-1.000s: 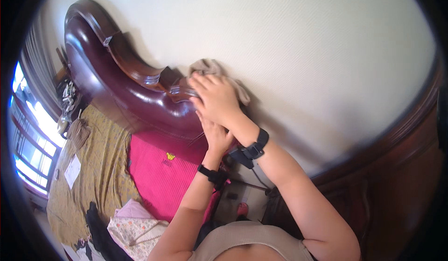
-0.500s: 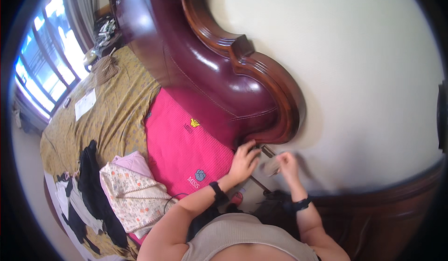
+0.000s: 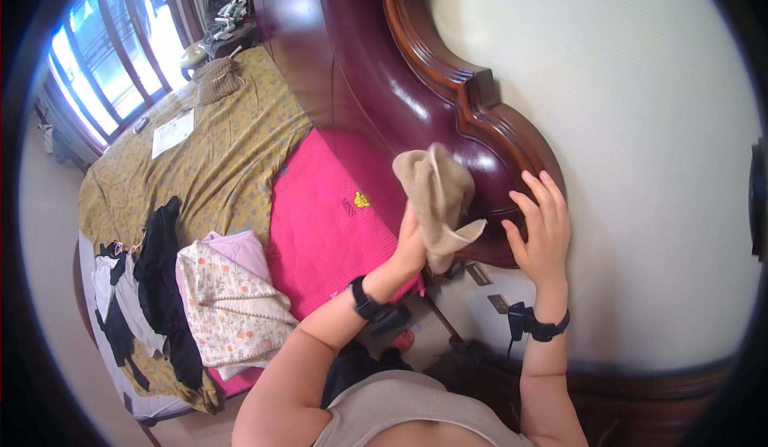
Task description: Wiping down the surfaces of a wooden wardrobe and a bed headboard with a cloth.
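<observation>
A crumpled beige cloth (image 3: 436, 191) is bunched in my left hand (image 3: 410, 243), held up in front of the lower end of the headboard. The cloth hides most of that hand's fingers. The headboard (image 3: 352, 87) has glossy maroon padding and a carved dark wood edge (image 3: 528, 139). My right hand (image 3: 544, 227) is raised beside the rounded end of this edge, fingers spread, with nothing in it. Whether its fingertips touch the wood I cannot tell.
A pink quilted mat (image 3: 316, 231) and a mustard patterned sheet (image 3: 240, 127) cover the bed. Folded floral bedding (image 3: 232, 303) lies near dark clothes (image 3: 164, 287). Wall sockets (image 3: 498, 301) sit below the headboard; dark wooden furniture (image 3: 640, 415) stands at lower right.
The beige cloth, earlier a blur by my right hand, is now gripped in my left and raised. My right hand has moved up and right and opened. The view has shifted.
</observation>
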A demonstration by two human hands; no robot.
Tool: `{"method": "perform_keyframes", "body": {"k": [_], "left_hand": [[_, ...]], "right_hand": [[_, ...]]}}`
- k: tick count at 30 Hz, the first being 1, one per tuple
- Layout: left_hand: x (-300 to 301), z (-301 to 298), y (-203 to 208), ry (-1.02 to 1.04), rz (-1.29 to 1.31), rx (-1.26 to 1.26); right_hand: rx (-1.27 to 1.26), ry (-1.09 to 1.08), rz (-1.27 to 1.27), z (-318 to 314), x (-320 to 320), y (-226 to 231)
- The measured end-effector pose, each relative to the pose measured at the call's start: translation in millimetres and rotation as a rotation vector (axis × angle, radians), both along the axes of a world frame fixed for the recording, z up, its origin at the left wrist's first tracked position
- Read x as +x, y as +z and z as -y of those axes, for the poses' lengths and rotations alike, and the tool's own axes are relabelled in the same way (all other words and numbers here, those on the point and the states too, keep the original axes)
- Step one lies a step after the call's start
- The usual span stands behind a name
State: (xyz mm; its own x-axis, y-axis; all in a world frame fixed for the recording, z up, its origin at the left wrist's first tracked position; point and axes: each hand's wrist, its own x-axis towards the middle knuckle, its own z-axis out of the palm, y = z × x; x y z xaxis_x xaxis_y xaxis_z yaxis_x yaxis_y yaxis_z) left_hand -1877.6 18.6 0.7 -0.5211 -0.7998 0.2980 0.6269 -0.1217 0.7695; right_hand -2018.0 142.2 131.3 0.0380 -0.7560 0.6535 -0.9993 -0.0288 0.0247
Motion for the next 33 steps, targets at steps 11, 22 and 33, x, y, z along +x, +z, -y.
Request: {"method": "perform_keyframes", "body": {"k": [11,22,33], "left_hand": [[-88,46,17,0.709,0.648,-0.789],[-78,321,40,1.207,0.992,-1.004],[-97,183,-57,0.7,0.93,-0.409]], "right_hand": [[-0.035,-0.234,-0.335,18,-25,-36],[-0.13,-0.247,-0.299,27,-18,-46],[-0.117,-0.279,-0.311,23,-26,-45]]}}
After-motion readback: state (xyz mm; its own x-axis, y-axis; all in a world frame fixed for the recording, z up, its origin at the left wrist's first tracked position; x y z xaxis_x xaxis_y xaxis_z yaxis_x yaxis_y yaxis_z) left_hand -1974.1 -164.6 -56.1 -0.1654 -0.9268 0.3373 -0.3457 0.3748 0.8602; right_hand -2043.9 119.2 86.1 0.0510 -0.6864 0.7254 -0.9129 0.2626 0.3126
